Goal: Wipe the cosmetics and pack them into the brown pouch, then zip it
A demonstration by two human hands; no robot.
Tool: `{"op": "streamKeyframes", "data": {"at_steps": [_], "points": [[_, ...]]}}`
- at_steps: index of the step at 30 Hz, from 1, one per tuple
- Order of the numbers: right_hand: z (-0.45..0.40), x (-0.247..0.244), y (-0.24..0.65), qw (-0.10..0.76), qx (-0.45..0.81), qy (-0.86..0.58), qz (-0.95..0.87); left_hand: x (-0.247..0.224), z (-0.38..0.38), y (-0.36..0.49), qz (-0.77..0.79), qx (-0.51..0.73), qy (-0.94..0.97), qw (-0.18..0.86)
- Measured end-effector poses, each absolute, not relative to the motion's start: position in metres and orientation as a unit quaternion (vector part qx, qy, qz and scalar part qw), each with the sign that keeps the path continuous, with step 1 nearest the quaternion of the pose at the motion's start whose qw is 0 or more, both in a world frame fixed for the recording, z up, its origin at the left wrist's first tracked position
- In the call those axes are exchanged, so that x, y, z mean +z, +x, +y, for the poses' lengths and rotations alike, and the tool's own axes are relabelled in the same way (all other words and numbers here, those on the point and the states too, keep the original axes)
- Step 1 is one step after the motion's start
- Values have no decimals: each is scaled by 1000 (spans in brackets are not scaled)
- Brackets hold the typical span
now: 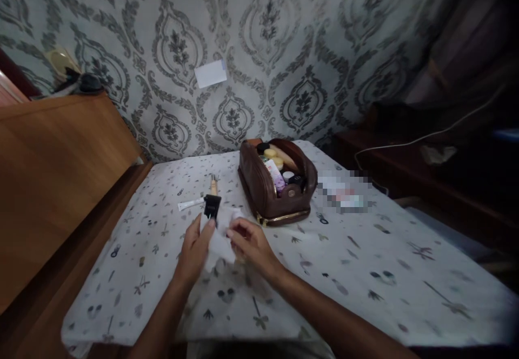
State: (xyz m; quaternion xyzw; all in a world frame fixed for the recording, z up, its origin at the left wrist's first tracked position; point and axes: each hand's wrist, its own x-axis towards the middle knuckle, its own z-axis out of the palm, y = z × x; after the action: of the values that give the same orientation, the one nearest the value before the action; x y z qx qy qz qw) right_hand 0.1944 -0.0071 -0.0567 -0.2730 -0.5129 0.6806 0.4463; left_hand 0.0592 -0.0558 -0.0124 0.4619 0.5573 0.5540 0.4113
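My left hand (pixel 195 243) is closed around a small black item (pixel 212 206) with pale marks, its thumb lying along it. A crumpled white cloth or tissue (pixel 221 244) hangs between my two hands. My right hand (pixel 250 241) pinches the right side of this white piece. Beyond them on the patterned sheet (pixel 348 272) lie a white tube (pixel 190 204) and a beige, slim item (pixel 214 186). The brown toiletry bag (pixel 263 191) stands unzipped behind my right hand, with yellow-lidded jars, a purple-and-white pack and other items inside.
Patterned wallpaper (pixel 231 115) rises behind the sheet, with a white card (pixel 211 74) on it. A wooden panel (pixel 60 170) flanks the left side. At the right are a blurred-out item (pixel 344 191), a pale cable (pixel 405 144) and dark furniture.
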Motion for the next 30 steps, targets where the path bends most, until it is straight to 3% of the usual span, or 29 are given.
{"op": "streamKeyframes", "data": {"at_steps": [4, 10, 15, 23, 25, 30], "points": [[-7, -37, 209, 498, 607, -250, -566, -6, -69, 55, 560, 395, 625, 374], [-10, -14, 243, 505, 533, -260, -627, -11, -79, 55, 557, 328, 675, 356], [-12, -11, 289, 569, 543, -289, -546, -24, -88, 56, 658, 348, 568, 350], [-45, -29, 351, 530, 559, -316, -554, -17, -84, 99, 547, 300, 600, 500], [-46, -27, 360, 521, 549, -300, -581, -13, -80, 112, 588, 310, 533, 524], [-34, -5, 377, 503, 450, -259, -690, 5, -67, 133, 728, 351, 357, 468]]}}
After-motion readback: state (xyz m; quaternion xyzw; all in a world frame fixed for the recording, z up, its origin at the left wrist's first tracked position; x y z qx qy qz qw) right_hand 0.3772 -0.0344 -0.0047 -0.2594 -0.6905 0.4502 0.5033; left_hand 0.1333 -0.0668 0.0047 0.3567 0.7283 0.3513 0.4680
